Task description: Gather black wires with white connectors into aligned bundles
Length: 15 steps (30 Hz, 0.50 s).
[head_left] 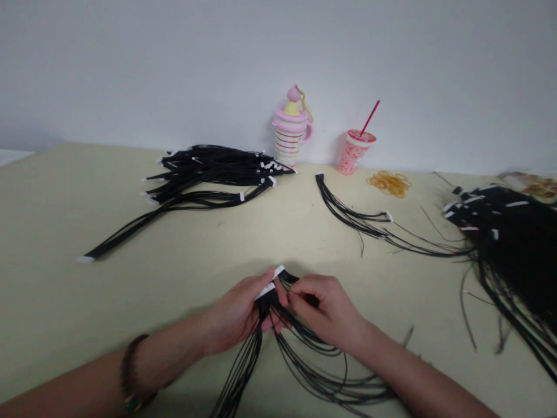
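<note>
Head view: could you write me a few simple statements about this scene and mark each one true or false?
1. The left hand holds black wires with white ends. True.
2. The right hand lies flat on the table. False: its fingers are bent, up at the held wires.
3. The cup with the red straw stands to the right of the pink-lidded mug. True.
4. The bracelet is on the right arm. False: it is on the left.
5. The yellowish bands lie in a loose heap on the table. True.
</note>
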Available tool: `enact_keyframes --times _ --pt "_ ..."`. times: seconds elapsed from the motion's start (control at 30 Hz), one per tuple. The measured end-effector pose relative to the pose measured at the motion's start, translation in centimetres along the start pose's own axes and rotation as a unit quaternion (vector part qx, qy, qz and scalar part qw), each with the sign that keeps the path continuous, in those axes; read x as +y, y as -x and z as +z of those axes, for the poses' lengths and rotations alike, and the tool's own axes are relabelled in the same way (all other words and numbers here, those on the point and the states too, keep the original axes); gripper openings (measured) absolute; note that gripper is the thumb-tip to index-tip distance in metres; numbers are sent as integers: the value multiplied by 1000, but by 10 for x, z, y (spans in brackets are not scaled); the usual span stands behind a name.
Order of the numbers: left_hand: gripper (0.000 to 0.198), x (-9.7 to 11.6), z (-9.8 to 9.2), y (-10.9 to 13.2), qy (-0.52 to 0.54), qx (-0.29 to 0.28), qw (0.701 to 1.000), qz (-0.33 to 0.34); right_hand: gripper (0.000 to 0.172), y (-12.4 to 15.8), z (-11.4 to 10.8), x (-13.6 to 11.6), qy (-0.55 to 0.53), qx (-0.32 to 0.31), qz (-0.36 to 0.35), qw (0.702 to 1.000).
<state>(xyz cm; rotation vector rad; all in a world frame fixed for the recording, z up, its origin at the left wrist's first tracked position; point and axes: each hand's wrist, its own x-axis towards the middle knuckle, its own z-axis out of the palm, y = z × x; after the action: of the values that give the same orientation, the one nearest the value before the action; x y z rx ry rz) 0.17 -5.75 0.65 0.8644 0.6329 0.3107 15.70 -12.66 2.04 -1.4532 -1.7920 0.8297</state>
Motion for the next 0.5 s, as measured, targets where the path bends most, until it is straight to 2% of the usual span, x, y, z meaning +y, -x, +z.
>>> enact_keyframes --times 0.17,0.5 --pt "45 0 0 0 -9 -2 1000 -5 15 0 5 1 38 77 5 996" --pt "45 -1 0 1 -2 -9 1000 -1 16 1 8 0 13 51 18 998"
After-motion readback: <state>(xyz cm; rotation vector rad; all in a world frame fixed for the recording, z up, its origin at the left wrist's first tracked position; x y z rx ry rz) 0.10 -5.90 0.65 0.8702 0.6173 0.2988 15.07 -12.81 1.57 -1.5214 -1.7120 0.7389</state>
